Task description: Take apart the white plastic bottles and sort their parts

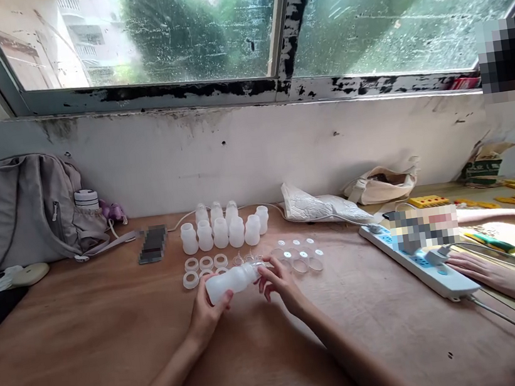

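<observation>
As we look down at the table [260, 357] in the head view, we have a frosted plastic bottle [229, 283] between our two hands, tilted nearly onto its side, its base to the left and its neck pointing right. Our left hand [212, 306] is curled around the base end, open only as wide as the bottle's body, with the thumb along the near side. Our right hand [276, 279] has its thumb and forefinger closed on the clear tip [261, 265] at the bottle's mouth, the other fingers loosely bent below; the tip's exact shape is too small for us to make out.

Behind the bottle we see a group of upright frosted bottles [220, 233], and just beyond its base end, white rings [192, 265] in two rows. Small clear pieces [238, 260] lie just behind it, partly hidden. To its right, beyond our right hand, sit clear round covers [315, 264] in rows.

Well to the bottle's left are a blurred dark phone [152, 245] and, farther off, a grey backpack [36, 209]. Behind it to the right lie a white padded pouch [321, 207] and a cloth bag [382, 184]. Well to its right, a white power strip [418, 263] runs diagonally, with another person's hand [474, 269] just beside it.
</observation>
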`<state>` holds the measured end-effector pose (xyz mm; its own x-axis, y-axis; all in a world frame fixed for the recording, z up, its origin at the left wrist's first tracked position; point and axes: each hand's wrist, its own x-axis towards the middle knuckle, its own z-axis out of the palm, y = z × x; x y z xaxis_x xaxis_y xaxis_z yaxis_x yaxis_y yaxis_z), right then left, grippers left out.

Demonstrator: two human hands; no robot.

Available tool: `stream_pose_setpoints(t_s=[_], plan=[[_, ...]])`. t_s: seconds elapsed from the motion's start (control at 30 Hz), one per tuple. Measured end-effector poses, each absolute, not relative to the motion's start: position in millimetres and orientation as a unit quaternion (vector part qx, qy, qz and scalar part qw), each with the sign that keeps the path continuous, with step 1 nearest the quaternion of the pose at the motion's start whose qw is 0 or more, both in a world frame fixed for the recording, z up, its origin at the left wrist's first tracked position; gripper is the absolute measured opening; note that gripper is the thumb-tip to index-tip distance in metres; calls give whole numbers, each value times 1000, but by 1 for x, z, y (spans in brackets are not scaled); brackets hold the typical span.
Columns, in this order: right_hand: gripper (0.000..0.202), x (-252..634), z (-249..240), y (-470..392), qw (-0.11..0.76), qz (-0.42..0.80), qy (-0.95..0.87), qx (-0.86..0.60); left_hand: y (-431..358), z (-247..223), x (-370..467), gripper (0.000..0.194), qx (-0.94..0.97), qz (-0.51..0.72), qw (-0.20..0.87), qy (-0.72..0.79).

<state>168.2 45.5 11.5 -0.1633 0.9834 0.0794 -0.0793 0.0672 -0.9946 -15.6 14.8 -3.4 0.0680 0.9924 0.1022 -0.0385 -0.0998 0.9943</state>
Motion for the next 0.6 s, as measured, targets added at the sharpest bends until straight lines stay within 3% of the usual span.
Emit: stream_pose_setpoints(t_s=[0.13,0.43,0.6], plan=[[34,169,3,43,431,542,-555,-461,12,-2,-15,39,542,470,538,443],[38,179,-3,43,482,263,-671,-498,11,-7,-12,45,598,348,572,440],[41,186,-4,41,493,224,-690,-480,9,0,-10,44,589,284,637,407]])
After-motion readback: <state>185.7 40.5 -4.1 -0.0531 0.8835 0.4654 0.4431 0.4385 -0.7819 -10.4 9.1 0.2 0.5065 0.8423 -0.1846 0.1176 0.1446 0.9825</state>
